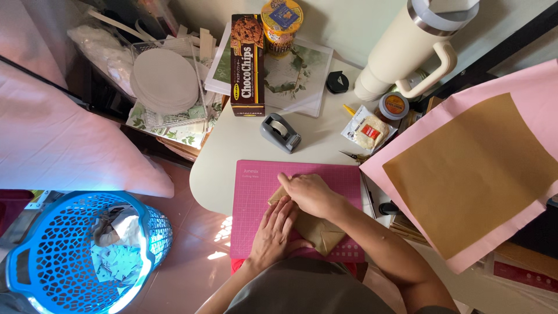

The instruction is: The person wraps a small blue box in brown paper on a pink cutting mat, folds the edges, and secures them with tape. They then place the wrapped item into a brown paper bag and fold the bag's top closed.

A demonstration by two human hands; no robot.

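A folded piece of brown paper [317,231] lies on a pink cutting mat [256,183] at the near edge of a pale table. My left hand [273,229] lies flat on the paper's near left part, fingers together and stretched out. My right hand [308,192] presses down on the paper's far end with its fingers bent over the fold. Most of the paper is hidden under both hands; only a corner at the near right and a sliver at the left show.
Beyond the mat stand a grey tape dispenser [280,132], a brown cookie box [247,64], a yellow cup [281,23] and a cream tumbler [415,46]. Large pink and brown sheets [476,168] lie at the right. A blue basket [81,250] with scraps stands on the floor at the left.
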